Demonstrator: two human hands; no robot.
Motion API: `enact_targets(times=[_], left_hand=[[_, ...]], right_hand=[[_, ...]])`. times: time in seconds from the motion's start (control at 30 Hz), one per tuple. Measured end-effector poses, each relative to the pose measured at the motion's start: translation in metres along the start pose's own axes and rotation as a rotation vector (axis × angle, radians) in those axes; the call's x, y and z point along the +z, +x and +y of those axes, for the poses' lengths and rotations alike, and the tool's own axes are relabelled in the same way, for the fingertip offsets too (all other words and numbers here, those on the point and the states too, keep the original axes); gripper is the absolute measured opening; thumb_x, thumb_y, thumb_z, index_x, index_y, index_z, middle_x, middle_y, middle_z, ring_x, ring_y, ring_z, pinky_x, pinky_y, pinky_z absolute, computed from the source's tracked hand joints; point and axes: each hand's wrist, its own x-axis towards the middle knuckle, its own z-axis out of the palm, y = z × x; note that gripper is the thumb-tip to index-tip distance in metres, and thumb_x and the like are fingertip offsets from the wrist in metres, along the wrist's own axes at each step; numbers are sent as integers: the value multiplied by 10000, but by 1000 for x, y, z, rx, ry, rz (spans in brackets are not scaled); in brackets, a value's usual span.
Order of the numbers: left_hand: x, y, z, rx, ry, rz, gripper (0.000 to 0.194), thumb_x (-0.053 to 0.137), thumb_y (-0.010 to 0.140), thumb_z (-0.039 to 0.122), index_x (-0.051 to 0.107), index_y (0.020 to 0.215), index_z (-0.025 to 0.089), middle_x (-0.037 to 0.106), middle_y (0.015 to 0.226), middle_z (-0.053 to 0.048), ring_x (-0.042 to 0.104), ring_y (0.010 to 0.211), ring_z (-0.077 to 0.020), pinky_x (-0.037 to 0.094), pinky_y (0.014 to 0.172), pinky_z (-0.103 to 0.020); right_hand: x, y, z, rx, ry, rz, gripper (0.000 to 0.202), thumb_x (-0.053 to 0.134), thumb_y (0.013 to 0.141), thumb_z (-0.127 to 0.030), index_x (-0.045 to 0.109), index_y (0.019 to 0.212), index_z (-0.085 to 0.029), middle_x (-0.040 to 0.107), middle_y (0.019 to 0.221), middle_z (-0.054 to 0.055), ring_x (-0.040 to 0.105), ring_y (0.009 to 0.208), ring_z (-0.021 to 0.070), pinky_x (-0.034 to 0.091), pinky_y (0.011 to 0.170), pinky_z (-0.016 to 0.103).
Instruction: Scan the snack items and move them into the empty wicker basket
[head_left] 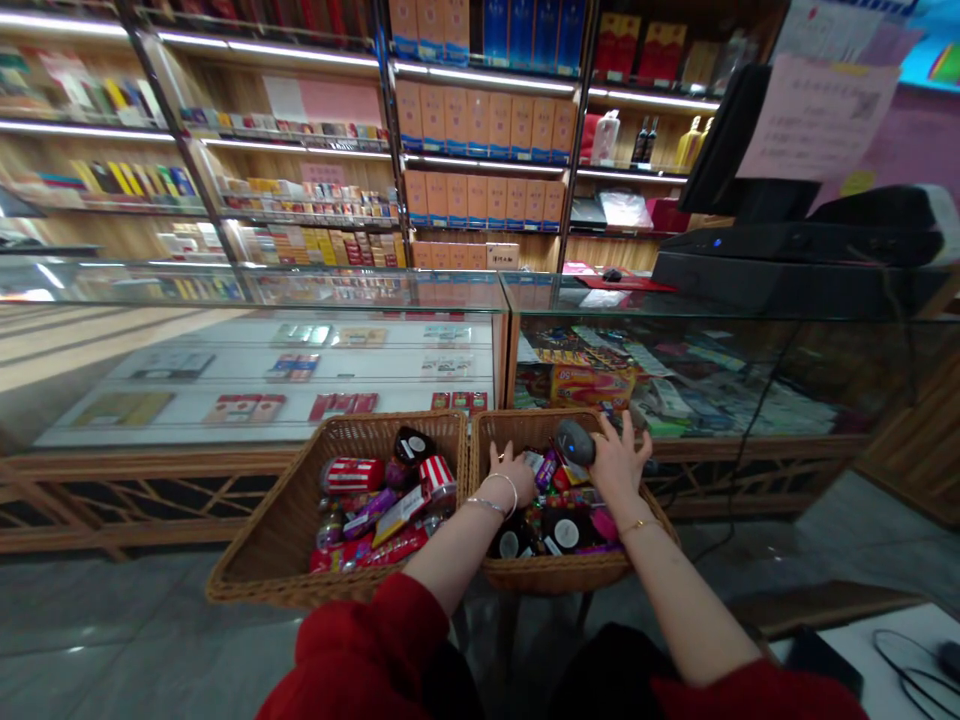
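My right hand is over the right side of the right wicker basket. It grips a dark grey barcode scanner with a small blue light, while several of its fingers stick out. Inside the same basket, near its left wall, my left hand reaches down with fingers apart and nothing visibly held. Around both hands lie packaged snacks: a purple wrapper, a round black package with a white label and other colourful packs, partly hidden by my hands.
A left wicker basket with red-striped tubs and wrapped sweets adjoins the right one. Behind stand glass display counters and shelves of boxes. A monitor stands at right; a black cable hangs below it.
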Motion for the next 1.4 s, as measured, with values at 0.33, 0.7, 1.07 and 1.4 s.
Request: enact_targets(times=[0.33,0.7,1.07,1.4], left_hand=[[-10,-3,8,-47,26,-14,387,593,840,527,706,1057,227,729,1184,-161,555,1269,-378,-2,1132,-760],[-49,-7,4,-16,-33,-154,295,685,724,481,738,941,289,755,1164,-80,656,1148,-339,114,1134,-744],[-90,-22,-44,-22,-11,158,258,539,872,388,652,1094,322,751,1108,-11,578,1236,-271,65,1163,-697],[-87,-26,-51,113,283,191,187,620,792,271,765,910,270,762,1015,-87,597,1141,-329,-25,1175,-694]], right_hand=[[2,-1,1,-14,118,75,338,485,811,-165,729,1040,-221,550,1464,72,160,1480,324,113,1111,613],[3,-1,2,-13,112,81,324,490,806,-171,718,1032,-220,563,1452,55,160,1482,299,112,1120,595],[3,-1,0,29,87,82,328,494,823,-187,709,1066,-233,552,1462,51,175,1481,306,122,1123,598],[1,-1,-3,22,116,80,353,520,771,-145,704,1059,-234,547,1469,31,157,1489,291,116,1132,598]])
